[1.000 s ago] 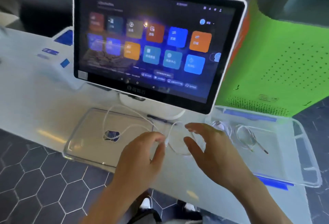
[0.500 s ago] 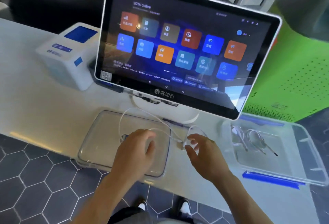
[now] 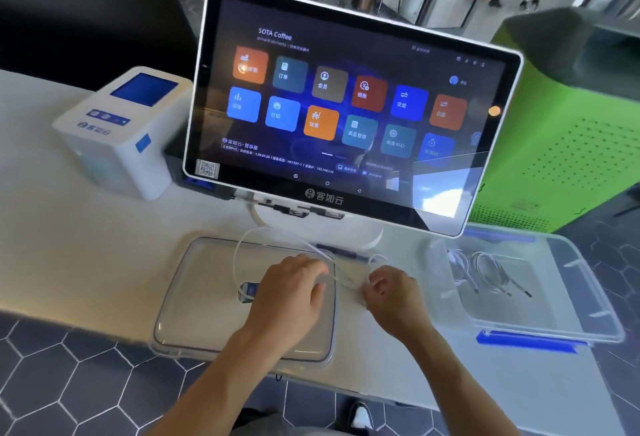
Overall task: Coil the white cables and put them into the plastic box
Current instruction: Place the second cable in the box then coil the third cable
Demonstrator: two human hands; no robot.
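A thin white cable [image 3: 242, 248] loops over the clear plastic lid [image 3: 194, 297] that lies flat in front of the touchscreen. My left hand [image 3: 291, 293] rests palm down on the lid with its fingertips on the cable. My right hand [image 3: 391, 290] pinches the same cable just right of the lid, fingers curled around it. The clear plastic box [image 3: 588, 297] stands open at the right. Two coiled white cables [image 3: 485, 273] lie inside it.
A large touchscreen terminal [image 3: 346, 106] on a white stand fills the counter behind my hands. A white receipt printer [image 3: 117, 130] stands at the left. A green perforated cabinet [image 3: 561, 144] rises behind the box. The white counter's front edge [image 3: 86, 318] runs below the lid.
The camera view has shifted left and pulled back, so the printer has come into view. My hands moved a little apart along the cable, the right one closing around it.
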